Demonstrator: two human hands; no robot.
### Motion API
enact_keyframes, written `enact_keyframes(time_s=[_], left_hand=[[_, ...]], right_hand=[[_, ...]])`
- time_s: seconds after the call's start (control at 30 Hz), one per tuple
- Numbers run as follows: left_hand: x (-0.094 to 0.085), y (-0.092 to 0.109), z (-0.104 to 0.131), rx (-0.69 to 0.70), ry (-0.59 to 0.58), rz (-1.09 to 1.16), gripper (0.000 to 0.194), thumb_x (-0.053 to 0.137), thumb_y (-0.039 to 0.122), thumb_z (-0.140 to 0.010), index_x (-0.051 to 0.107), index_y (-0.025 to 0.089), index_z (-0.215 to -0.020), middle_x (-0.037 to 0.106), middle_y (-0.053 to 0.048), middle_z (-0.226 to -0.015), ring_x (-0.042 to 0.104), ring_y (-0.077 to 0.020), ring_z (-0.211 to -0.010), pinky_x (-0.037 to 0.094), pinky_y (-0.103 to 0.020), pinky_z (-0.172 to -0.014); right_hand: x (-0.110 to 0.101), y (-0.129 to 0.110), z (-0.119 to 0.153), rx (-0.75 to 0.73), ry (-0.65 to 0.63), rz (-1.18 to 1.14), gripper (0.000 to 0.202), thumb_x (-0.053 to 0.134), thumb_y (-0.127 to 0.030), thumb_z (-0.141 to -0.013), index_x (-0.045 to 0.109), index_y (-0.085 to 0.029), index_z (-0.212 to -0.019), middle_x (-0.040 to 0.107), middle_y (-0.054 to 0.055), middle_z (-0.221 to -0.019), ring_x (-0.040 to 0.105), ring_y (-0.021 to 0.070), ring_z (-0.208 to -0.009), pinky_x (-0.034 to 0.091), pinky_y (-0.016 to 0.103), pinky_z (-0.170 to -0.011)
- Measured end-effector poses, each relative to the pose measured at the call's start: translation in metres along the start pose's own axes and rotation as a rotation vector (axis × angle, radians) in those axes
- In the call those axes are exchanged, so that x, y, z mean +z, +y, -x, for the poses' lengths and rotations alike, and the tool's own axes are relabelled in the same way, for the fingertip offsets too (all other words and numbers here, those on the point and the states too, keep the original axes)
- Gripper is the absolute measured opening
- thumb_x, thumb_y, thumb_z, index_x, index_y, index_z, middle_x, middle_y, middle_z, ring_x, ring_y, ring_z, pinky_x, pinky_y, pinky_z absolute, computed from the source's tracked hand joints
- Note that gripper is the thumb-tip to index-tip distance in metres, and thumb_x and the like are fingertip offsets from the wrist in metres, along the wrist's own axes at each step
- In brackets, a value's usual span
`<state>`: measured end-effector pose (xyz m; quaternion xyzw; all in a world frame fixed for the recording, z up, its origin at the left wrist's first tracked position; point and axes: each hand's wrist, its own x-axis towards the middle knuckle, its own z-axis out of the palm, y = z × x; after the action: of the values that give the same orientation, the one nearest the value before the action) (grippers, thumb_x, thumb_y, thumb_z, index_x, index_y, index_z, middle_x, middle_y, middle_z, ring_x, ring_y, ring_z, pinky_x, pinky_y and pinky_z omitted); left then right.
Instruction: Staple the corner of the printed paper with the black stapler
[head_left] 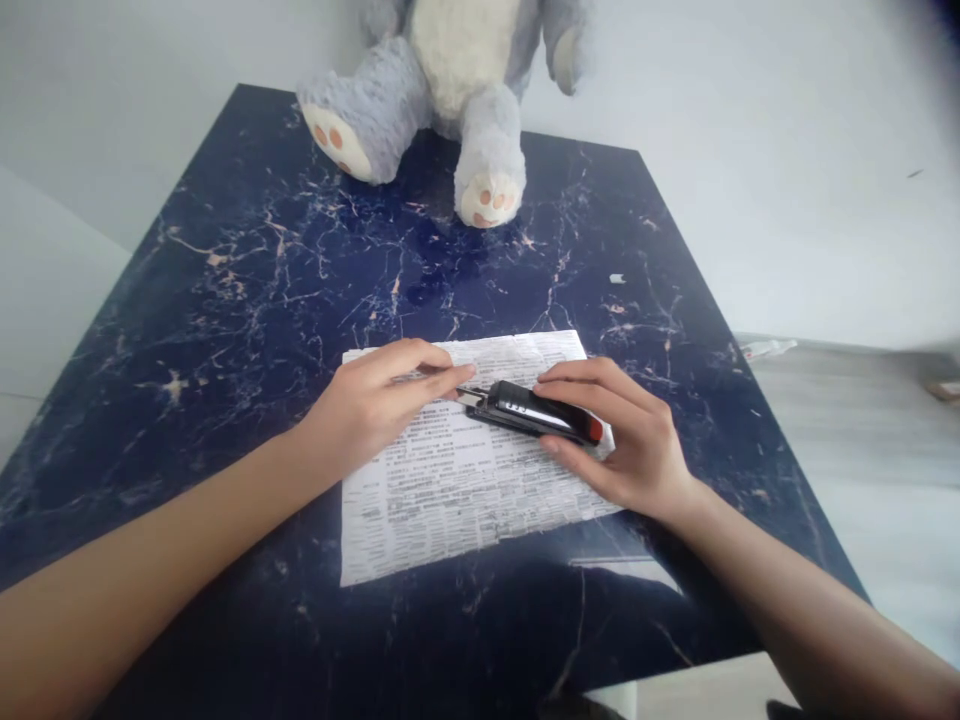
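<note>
Grey plush toy seated at far edge, dark marbled table

Figure: clearance about your hands. Your left hand and right hand are meeting over the black stapler, which is lying on the newspaper sheet and is filling the gap between them. Bare dark marble tabletop is lying open to the left, to the right and ahead of the sheet. At the far edge a plush toy is sitting, its two feet blocking the middle there. A small white scrap is lying right of centre, well apart.
</note>
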<state>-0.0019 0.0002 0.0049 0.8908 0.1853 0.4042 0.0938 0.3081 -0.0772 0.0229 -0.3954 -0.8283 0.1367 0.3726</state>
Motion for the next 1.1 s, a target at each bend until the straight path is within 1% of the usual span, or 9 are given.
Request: enact_keyframes(time_s=[0.13, 0.33, 0.5, 0.67, 0.77, 0.87, 1.0, 1.03, 1.1], left_hand=[[0.001, 0.000, -0.003, -0.098, -0.055, 0.159, 0.023, 0.072, 0.008, -0.108, 0.083, 0.019, -0.125, 0.085, -0.007, -0.119, 0.084, -0.0155, -0.096, 0.071, -0.025, -0.085], [0.006, -0.003, -0.002, -0.131, -0.045, 0.158, 0.014, 0.080, 0.012, -0.103, 0.087, 0.022, -0.110, 0.089, 0.000, -0.112, 0.087, -0.0153, -0.099, 0.072, -0.023, -0.094], [0.003, -0.002, 0.000, -0.204, -0.095, 0.151, 0.013, 0.080, 0.015, -0.104, 0.086, 0.026, -0.110, 0.090, 0.005, -0.114, 0.087, -0.0164, -0.101, 0.073, -0.028, -0.097], [-0.001, 0.002, -0.001, -0.260, -0.154, 0.137, 0.023, 0.071, 0.015, -0.109, 0.086, 0.030, -0.102, 0.089, 0.007, -0.114, 0.088, -0.0195, -0.100, 0.077, -0.035, -0.093], [-0.001, 0.002, -0.003, -0.275, -0.168, 0.118, 0.026, 0.070, 0.013, -0.108, 0.086, 0.030, -0.098, 0.089, 0.007, -0.110, 0.088, -0.0201, -0.100, 0.077, -0.036, -0.090], [-0.002, 0.001, -0.004, -0.269, -0.184, 0.133, 0.021, 0.072, 0.015, -0.107, 0.085, 0.029, -0.099, 0.089, 0.006, -0.110, 0.088, -0.0203, -0.100, 0.077, -0.035, -0.087], [-0.004, -0.002, -0.003, -0.277, -0.209, 0.192, 0.025, 0.064, 0.012, -0.101, 0.082, 0.029, -0.106, 0.089, 0.004, -0.117, 0.086, -0.0174, -0.087, 0.072, -0.030, -0.065], [-0.004, -0.003, -0.002, -0.268, -0.217, 0.205, 0.027, 0.063, 0.011, -0.101, 0.081, 0.029, -0.108, 0.089, 0.004, -0.118, 0.086, -0.0176, -0.088, 0.072, -0.031, -0.066], [-0.005, -0.004, -0.001, -0.224, -0.237, 0.228, 0.029, 0.064, 0.010, -0.103, 0.081, 0.031, -0.111, 0.088, 0.005, -0.119, 0.086, -0.0193, -0.098, 0.074, -0.033, -0.078]], right_hand=[[0.008, 0.000, 0.002, 0.027, -0.016, -0.002, 0.047, 0.082, -0.021, -0.101, 0.072, -0.023, -0.146, 0.079, 0.013, -0.128, 0.080, 0.0290, -0.114, 0.071, 0.047, -0.097], [0.012, -0.003, 0.006, 0.055, -0.023, 0.033, 0.050, 0.080, -0.014, -0.099, 0.071, -0.020, -0.148, 0.079, 0.013, -0.125, 0.080, 0.0272, -0.109, 0.071, 0.043, -0.094], [0.010, -0.002, 0.007, 0.065, -0.033, 0.053, 0.055, 0.081, -0.012, -0.097, 0.071, -0.021, -0.150, 0.081, 0.013, -0.125, 0.081, 0.0279, -0.106, 0.072, 0.043, -0.090], [0.010, 0.001, 0.005, 0.066, -0.043, 0.077, 0.057, 0.082, -0.017, -0.096, 0.072, -0.027, -0.151, 0.082, 0.012, -0.124, 0.082, 0.0302, -0.101, 0.073, 0.046, -0.083], [0.010, 0.001, 0.004, 0.052, -0.043, 0.079, 0.057, 0.081, -0.016, -0.097, 0.071, -0.026, -0.152, 0.082, 0.012, -0.124, 0.082, 0.0304, -0.103, 0.073, 0.047, -0.084], [0.010, -0.001, 0.005, 0.067, -0.036, 0.080, 0.056, 0.081, -0.016, -0.098, 0.071, -0.024, -0.152, 0.081, 0.012, -0.124, 0.081, 0.0303, -0.106, 0.073, 0.048, -0.089], [0.009, -0.003, 0.006, 0.083, -0.002, 0.079, 0.048, 0.081, -0.020, -0.099, 0.075, -0.029, -0.146, 0.083, 0.008, -0.115, 0.081, 0.0296, -0.097, 0.072, 0.046, -0.080], [0.009, -0.003, 0.006, 0.080, 0.011, 0.078, 0.047, 0.080, -0.019, -0.100, 0.076, -0.029, -0.145, 0.083, 0.007, -0.113, 0.081, 0.0289, -0.095, 0.071, 0.045, -0.078], [0.009, -0.002, 0.008, 0.079, 0.031, 0.077, 0.046, 0.080, -0.018, -0.100, 0.077, -0.027, -0.145, 0.083, 0.007, -0.111, 0.080, 0.0276, -0.093, 0.070, 0.044, -0.077]])
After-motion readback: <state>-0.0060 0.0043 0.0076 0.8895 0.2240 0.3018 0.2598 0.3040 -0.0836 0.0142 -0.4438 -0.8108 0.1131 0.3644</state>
